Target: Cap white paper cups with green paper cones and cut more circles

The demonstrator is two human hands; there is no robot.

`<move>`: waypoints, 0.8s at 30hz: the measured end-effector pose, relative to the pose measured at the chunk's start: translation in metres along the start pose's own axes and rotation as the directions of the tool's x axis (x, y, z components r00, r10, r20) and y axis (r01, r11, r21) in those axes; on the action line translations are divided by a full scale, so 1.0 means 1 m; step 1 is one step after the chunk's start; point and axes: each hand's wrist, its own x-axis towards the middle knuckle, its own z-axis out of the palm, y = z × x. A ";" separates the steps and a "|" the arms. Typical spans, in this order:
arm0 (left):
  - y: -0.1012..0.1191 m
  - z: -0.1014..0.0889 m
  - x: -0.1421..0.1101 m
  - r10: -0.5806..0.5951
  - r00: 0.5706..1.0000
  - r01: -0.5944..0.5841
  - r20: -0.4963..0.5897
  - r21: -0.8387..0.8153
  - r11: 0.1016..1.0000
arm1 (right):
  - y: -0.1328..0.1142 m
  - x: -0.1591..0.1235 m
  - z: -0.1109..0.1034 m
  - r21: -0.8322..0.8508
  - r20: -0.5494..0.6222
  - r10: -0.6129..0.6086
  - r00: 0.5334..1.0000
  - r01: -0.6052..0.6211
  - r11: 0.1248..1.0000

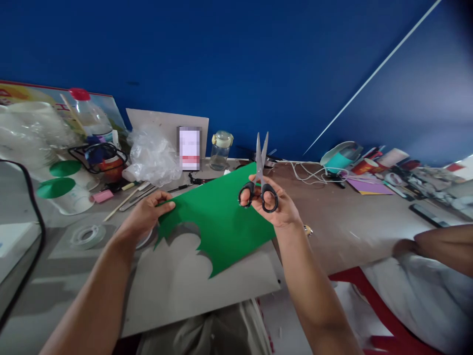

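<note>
Left hand [148, 213] pinches green sheet [229, 217]; right hand [285, 209] grips scissors [260, 170]. Tape [82, 237], plastic bag [152, 155] and jar [220, 152] crowd the desk [365, 222].

Middling, soft light here, and the blue wall [221, 64] glows paler towards the right before the top corner sinks into black! White glare streaks the brown tabletop [332, 202]; the green sheet [236, 217] shades the grey board [177, 291]. Wide-angle stretch pulls the edges, the neighbour's clothing [436, 291] blurs, and pixelation masks the screen [189, 145].
</note>
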 end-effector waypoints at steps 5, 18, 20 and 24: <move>-0.006 0.026 -0.001 0.055 0.996 -0.062 -0.075 -0.097 0.993 | 0.003 -0.014 0.013 0.011 0.036 -0.077 0.996 0.076 0.997; 0.000 0.039 -0.007 -0.051 0.988 -0.016 -0.145 -0.425 0.905 | 0.077 -0.029 0.056 -0.069 0.349 0.212 0.913 -0.200 0.977; 0.001 0.039 -0.006 -0.074 0.988 0.003 -0.138 -0.455 0.890 | 0.079 -0.030 0.057 -0.071 0.317 0.219 0.923 -0.207 0.976; 0.004 0.038 -0.006 -0.147 0.978 0.056 -0.151 -0.485 0.873 | 0.079 -0.031 0.054 -0.093 0.313 0.258 0.914 -0.241 0.966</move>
